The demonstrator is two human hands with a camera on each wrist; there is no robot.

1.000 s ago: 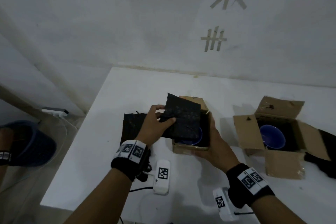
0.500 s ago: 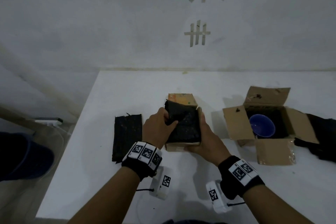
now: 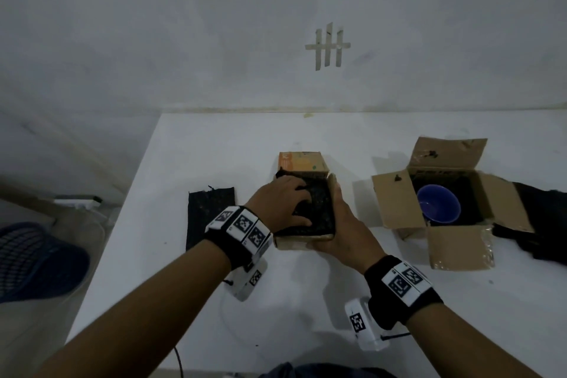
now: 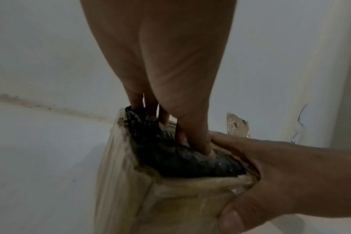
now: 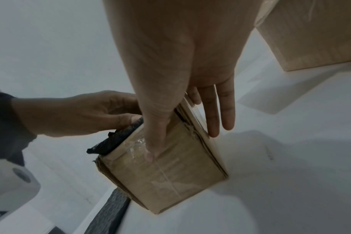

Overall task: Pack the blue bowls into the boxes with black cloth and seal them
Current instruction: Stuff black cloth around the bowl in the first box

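A small cardboard box [image 3: 294, 242] stands mid-table, its back flap [image 3: 302, 162] up. A black cloth [image 3: 320, 209] fills its opening and hides whatever is inside. My left hand [image 3: 282, 199] presses the cloth down with extended fingers [image 4: 192, 139]. My right hand [image 3: 340, 224] clasps the box's near right corner, thumb [image 5: 152, 142] on the front wall and fingers down the right side. To the right, a larger box [image 3: 454, 242] stands with its flaps open, lined in black, with a blue bowl [image 3: 438, 204] in it.
A folded black cloth [image 3: 208, 215] lies flat left of the small box. More black cloth [image 3: 540, 224] is heaped at the far right. The white table [image 3: 214, 147] ends against the wall. A blue basket [image 3: 30, 261] sits on the floor to the left.
My left hand has brought the black cloth down from above the small box and pushed it into the opening, covering the blue bowl. The right hand has kept its hold on the box.
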